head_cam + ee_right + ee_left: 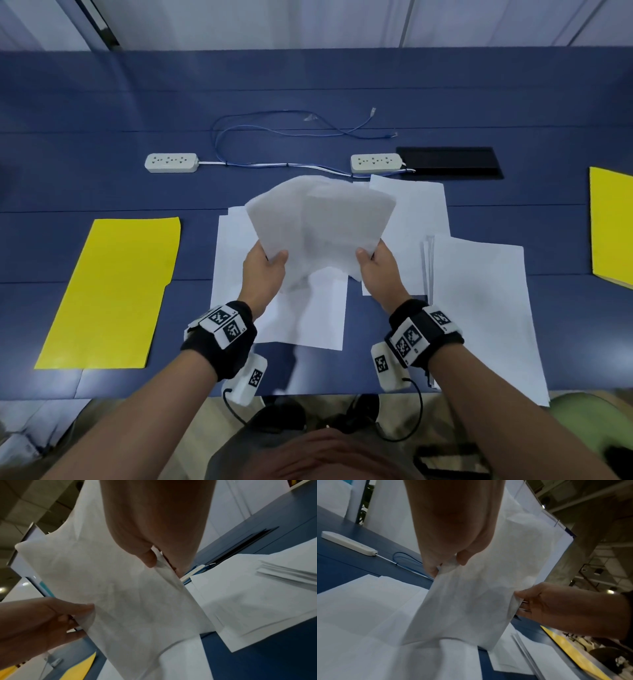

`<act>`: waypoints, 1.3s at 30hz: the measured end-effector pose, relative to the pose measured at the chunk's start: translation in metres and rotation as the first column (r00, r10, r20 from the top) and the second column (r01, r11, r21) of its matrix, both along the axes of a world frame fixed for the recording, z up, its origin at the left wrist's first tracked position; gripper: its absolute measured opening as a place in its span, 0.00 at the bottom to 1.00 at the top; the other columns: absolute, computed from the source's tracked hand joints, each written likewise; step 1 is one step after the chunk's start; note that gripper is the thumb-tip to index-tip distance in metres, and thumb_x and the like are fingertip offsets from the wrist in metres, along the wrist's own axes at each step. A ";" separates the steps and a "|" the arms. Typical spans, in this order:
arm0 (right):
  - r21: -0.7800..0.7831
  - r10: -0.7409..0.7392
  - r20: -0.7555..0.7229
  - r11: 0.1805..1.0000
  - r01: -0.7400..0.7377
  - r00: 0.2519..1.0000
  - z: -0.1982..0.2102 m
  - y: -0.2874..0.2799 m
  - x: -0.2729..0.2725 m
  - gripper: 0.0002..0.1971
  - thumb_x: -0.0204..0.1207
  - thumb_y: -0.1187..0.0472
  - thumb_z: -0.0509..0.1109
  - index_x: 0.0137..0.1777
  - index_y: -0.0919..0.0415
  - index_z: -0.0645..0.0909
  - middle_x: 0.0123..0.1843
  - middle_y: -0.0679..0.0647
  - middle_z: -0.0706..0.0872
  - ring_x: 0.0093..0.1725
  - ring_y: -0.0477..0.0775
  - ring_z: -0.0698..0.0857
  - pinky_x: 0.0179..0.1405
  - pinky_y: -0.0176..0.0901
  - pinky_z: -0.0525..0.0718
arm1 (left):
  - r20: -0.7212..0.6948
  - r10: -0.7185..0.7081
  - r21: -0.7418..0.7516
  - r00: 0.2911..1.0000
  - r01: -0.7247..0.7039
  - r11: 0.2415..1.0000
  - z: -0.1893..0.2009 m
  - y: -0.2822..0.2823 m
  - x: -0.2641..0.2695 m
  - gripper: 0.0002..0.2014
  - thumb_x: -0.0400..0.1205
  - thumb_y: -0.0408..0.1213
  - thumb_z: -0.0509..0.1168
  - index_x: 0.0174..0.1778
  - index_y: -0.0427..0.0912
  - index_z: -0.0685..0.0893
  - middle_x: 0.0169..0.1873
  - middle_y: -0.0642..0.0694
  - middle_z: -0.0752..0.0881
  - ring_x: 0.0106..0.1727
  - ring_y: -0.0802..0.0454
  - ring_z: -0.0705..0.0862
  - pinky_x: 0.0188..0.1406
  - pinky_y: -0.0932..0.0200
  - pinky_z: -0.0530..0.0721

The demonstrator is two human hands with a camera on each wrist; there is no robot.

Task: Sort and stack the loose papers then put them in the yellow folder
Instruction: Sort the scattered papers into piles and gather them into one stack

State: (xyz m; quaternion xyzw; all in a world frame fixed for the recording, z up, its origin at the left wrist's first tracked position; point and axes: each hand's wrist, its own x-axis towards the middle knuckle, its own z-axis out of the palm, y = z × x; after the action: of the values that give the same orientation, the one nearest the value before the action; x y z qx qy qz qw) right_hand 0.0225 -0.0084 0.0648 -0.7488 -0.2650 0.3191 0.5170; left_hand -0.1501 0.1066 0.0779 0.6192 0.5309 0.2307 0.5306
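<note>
Holding a small sheaf of papers (318, 226) upright at frame centre, we are pinching its two side edges: left hand (263, 270) with thumb in front and fingers behind, right hand (376, 270) likewise. Both wrist views are confirming thumbs pressed on the near face, fingers curled behind. Sheets in the sheaf are fanning apart at the top, corners not aligned; its lower edge is meeting the sheets lying flat on the blue table (102, 102).

More loose sheets (308, 318) are lying below the sheaf, another pile (479, 291) at centre right. One yellow folder (113, 291) is lying closed at lower left; a second yellow folder (613, 222) is showing at the right edge. Which one is meant, we cannot tell.

Risks, as we are judging them:
- thin sheets are bowing between the pinches, so an inner sheet may be slipping out downward;
- tapping on loose paper instead of bare table may be shifting those sheets and leaving the edges uneven;
- a tight pinch could be creasing the edges.
</note>
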 end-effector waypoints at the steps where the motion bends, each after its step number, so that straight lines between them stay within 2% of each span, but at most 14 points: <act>1: 0.002 -0.008 0.011 1.000 0.008 1.000 -0.001 -0.001 0.001 0.12 0.85 0.68 0.58 0.61 0.56 0.78 0.50 0.44 0.84 0.46 0.32 0.81 0.52 0.37 0.77 | 0.011 0.012 0.010 1.000 -0.012 1.000 0.000 0.000 0.000 0.13 0.85 0.33 0.62 0.65 0.46 0.81 0.56 0.53 0.87 0.57 0.53 0.86 0.60 0.52 0.84; 3: 0.046 -0.053 0.036 0.998 0.052 0.998 0.000 -0.002 0.003 0.13 0.85 0.69 0.57 0.64 0.59 0.78 0.49 0.41 0.83 0.44 0.28 0.80 0.47 0.26 0.76 | 0.038 0.028 0.053 0.999 -0.030 0.998 0.004 0.002 0.001 0.12 0.86 0.32 0.60 0.64 0.46 0.80 0.54 0.54 0.87 0.55 0.57 0.85 0.53 0.62 0.82; 5: 0.086 -0.081 0.043 0.993 0.077 0.996 0.003 -0.001 0.003 0.15 0.85 0.70 0.58 0.68 0.60 0.76 0.53 0.44 0.84 0.45 0.27 0.81 0.46 0.18 0.75 | 0.053 0.027 0.072 0.998 -0.031 0.997 0.007 0.003 0.003 0.11 0.86 0.32 0.60 0.63 0.46 0.80 0.54 0.55 0.86 0.53 0.62 0.84 0.49 0.67 0.81; 7: 0.072 -0.063 0.048 0.996 0.060 0.997 0.001 -0.001 0.002 0.17 0.84 0.70 0.58 0.70 0.59 0.75 0.55 0.46 0.85 0.47 0.30 0.82 0.46 0.20 0.77 | 0.034 0.007 0.058 0.999 -0.009 0.998 0.004 0.005 0.005 0.13 0.85 0.32 0.61 0.65 0.45 0.80 0.55 0.53 0.87 0.55 0.57 0.85 0.54 0.61 0.83; 10: -0.031 -0.009 0.014 0.999 0.010 1.000 -0.007 -0.001 -0.001 0.18 0.84 0.67 0.58 0.71 0.58 0.75 0.55 0.52 0.86 0.52 0.51 0.84 0.46 0.28 0.80 | -0.012 -0.019 0.002 1.000 0.019 1.000 -0.005 0.006 0.005 0.15 0.85 0.32 0.61 0.67 0.46 0.80 0.58 0.51 0.87 0.60 0.50 0.85 0.61 0.51 0.84; 11: -0.038 -0.013 0.013 0.999 0.014 1.000 -0.009 -0.001 -0.002 0.17 0.84 0.67 0.57 0.71 0.58 0.75 0.54 0.52 0.86 0.51 0.52 0.84 0.46 0.29 0.80 | -0.016 -0.010 0.000 1.000 0.010 1.000 -0.006 0.006 0.005 0.15 0.85 0.32 0.60 0.67 0.46 0.80 0.58 0.51 0.87 0.60 0.49 0.85 0.62 0.50 0.84; 16: 0.097 -0.116 0.065 0.989 0.110 0.991 0.003 -0.004 -0.002 0.11 0.83 0.70 0.58 0.59 0.59 0.78 0.37 0.51 0.77 0.32 0.42 0.72 0.32 0.25 0.75 | 0.029 0.014 0.087 0.999 -0.017 0.996 0.005 0.008 0.001 0.13 0.87 0.32 0.59 0.65 0.46 0.80 0.54 0.56 0.86 0.54 0.61 0.84 0.51 0.68 0.80; 19: 0.040 -0.072 0.065 0.997 0.070 0.995 -0.002 -0.006 -0.007 0.11 0.81 0.70 0.59 0.57 0.57 0.78 0.38 0.45 0.81 0.31 0.37 0.75 0.32 0.26 0.75 | -0.022 -0.050 0.049 0.998 0.051 0.997 -0.004 0.014 -0.001 0.14 0.86 0.32 0.60 0.67 0.45 0.80 0.57 0.53 0.86 0.57 0.54 0.84 0.54 0.62 0.81; 23: -0.006 -0.070 -0.023 0.998 0.070 0.997 -0.007 -0.005 -0.012 0.12 0.80 0.69 0.63 0.59 0.55 0.80 0.45 0.46 0.85 0.40 0.44 0.81 0.35 0.21 0.79 | -0.088 -0.086 -0.041 0.992 0.082 0.996 -0.016 0.016 -0.005 0.15 0.84 0.30 0.60 0.66 0.44 0.82 0.58 0.51 0.87 0.61 0.47 0.85 0.62 0.49 0.84; 27: 0.083 -0.132 0.003 0.988 0.132 0.991 0.005 0.002 -0.010 0.13 0.78 0.71 0.65 0.60 0.59 0.80 0.40 0.43 0.84 0.31 0.34 0.80 0.32 0.23 0.78 | -0.052 -0.089 -0.009 0.995 0.089 0.996 -0.012 0.019 -0.004 0.15 0.84 0.30 0.60 0.64 0.46 0.83 0.57 0.52 0.88 0.59 0.51 0.86 0.60 0.51 0.85; 29: 0.087 -0.118 0.022 0.989 0.116 0.993 0.006 0.002 -0.009 0.13 0.78 0.70 0.66 0.60 0.58 0.80 0.41 0.42 0.85 0.33 0.32 0.82 0.34 0.21 0.77 | -0.064 -0.110 -0.019 0.992 0.109 0.994 -0.011 0.020 -0.002 0.16 0.84 0.31 0.60 0.66 0.46 0.82 0.58 0.53 0.88 0.60 0.50 0.85 0.61 0.51 0.84; 32: 0.007 -0.084 0.001 0.996 0.084 0.996 -0.003 -0.002 -0.008 0.12 0.79 0.67 0.68 0.59 0.54 0.80 0.45 0.41 0.85 0.39 0.35 0.83 0.35 0.19 0.77 | -0.120 -0.169 -0.062 0.978 0.163 0.985 -0.013 0.019 -0.002 0.17 0.84 0.30 0.59 0.68 0.46 0.81 0.59 0.52 0.87 0.62 0.48 0.84 0.62 0.51 0.84; 34: -0.026 -0.100 0.016 0.995 0.100 0.995 -0.006 -0.005 -0.007 0.09 0.79 0.65 0.69 0.57 0.54 0.80 0.44 0.40 0.85 0.41 0.38 0.83 0.37 0.23 0.78 | -0.126 -0.161 -0.033 0.979 0.158 0.987 -0.014 0.020 -0.002 0.17 0.85 0.30 0.58 0.67 0.45 0.81 0.59 0.51 0.87 0.61 0.48 0.84 0.60 0.51 0.84; 39: 0.051 -0.145 0.057 0.989 0.142 0.988 -0.004 -0.007 -0.007 0.09 0.79 0.68 0.68 0.57 0.59 0.80 0.41 0.47 0.86 0.33 0.32 0.82 0.31 0.22 0.78 | -0.092 -0.118 0.037 0.989 0.122 0.992 -0.014 0.018 0.000 0.14 0.86 0.31 0.60 0.66 0.43 0.82 0.57 0.50 0.88 0.58 0.51 0.85 0.58 0.56 0.83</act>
State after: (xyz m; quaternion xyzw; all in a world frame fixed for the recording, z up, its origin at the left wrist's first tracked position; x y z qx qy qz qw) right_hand 0.0153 -0.0154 0.0612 -0.7628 -0.2335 0.2521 0.5479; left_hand -0.1497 0.1241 0.0642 0.6708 0.5109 0.1817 0.5059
